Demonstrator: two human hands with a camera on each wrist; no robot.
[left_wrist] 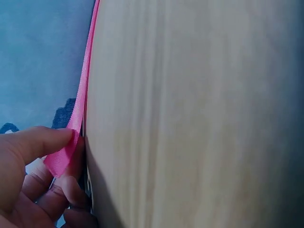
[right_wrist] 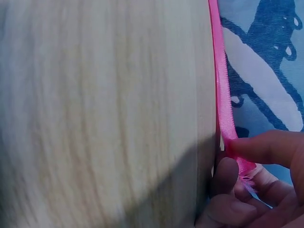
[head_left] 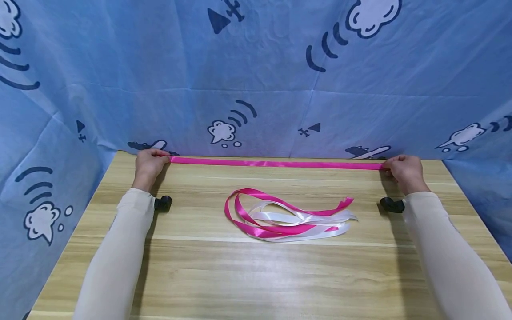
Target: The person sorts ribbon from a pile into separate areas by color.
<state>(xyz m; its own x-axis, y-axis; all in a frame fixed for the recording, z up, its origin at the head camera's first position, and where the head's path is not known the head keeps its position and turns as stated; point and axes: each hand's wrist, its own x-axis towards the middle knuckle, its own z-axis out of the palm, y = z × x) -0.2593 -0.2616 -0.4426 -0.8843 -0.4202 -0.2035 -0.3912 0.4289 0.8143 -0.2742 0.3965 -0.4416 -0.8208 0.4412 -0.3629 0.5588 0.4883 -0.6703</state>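
A pink ribbon [head_left: 276, 164] runs straight and taut along the far edge of the wooden table. My left hand [head_left: 150, 166] pinches its left end; in the left wrist view the thumb presses the pink ribbon [left_wrist: 78, 114] against the fingers, and a short tip sticks out past them. At the other end my right hand [head_left: 405, 171] pinches the ribbon. Its frayed tip shows beyond the fingers in the right wrist view, where the pink ribbon [right_wrist: 223, 90] follows the table edge.
A loose looped bundle of pink ribbon [head_left: 256, 230] and white ribbon [head_left: 334, 218] lies on the middle of the table [head_left: 200, 280]. Blue cloth [head_left: 272, 58] with cloud and plane prints hangs behind and at both sides. Black wrist cameras jut inward from both sleeves.
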